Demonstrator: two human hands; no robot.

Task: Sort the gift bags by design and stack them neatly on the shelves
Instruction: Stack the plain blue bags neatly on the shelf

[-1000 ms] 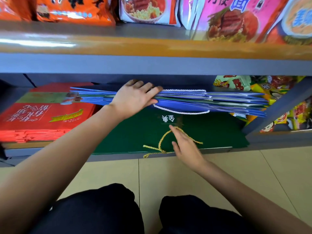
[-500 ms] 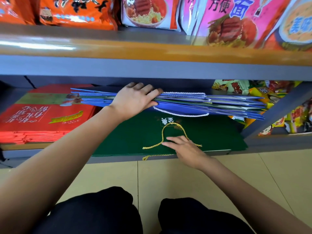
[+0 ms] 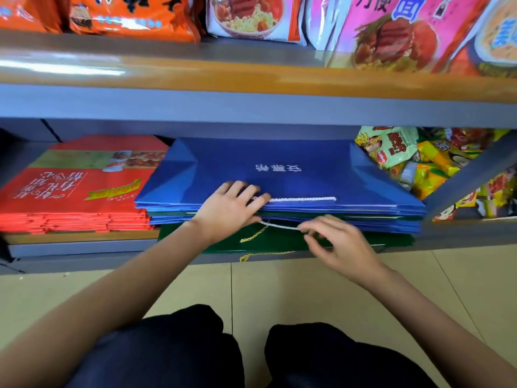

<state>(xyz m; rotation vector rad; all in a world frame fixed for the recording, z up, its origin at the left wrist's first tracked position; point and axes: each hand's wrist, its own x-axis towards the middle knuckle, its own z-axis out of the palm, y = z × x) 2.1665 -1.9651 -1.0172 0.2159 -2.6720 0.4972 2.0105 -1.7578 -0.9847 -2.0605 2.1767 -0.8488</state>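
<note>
Grey shelf (image 3: pixel 84 249) at floor level; noodle packets (image 3: pixel 134 15) above. Blue gift bags (image 3: pixel 279 175) stacked flat on green gift bags (image 3: pixel 279 242), red gift bags (image 3: pixel 70 191) just left. Long axis runs left-right, front edge toward the person. Left hand (image 3: pixel 226 211) grips the blue stack's front edge at centre. Right hand (image 3: pixel 341 242), just beside, pinches a white cord handle (image 3: pixel 279 226) hanging out, likely to tuck in.

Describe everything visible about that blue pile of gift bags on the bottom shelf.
The blue gift bags lie flat in a stack on green bags, between red bags and snack packets. They look like glossy paper, with white print and white cord handles. The left hand grips the front edge; the right hand pinches a white cord.
</note>
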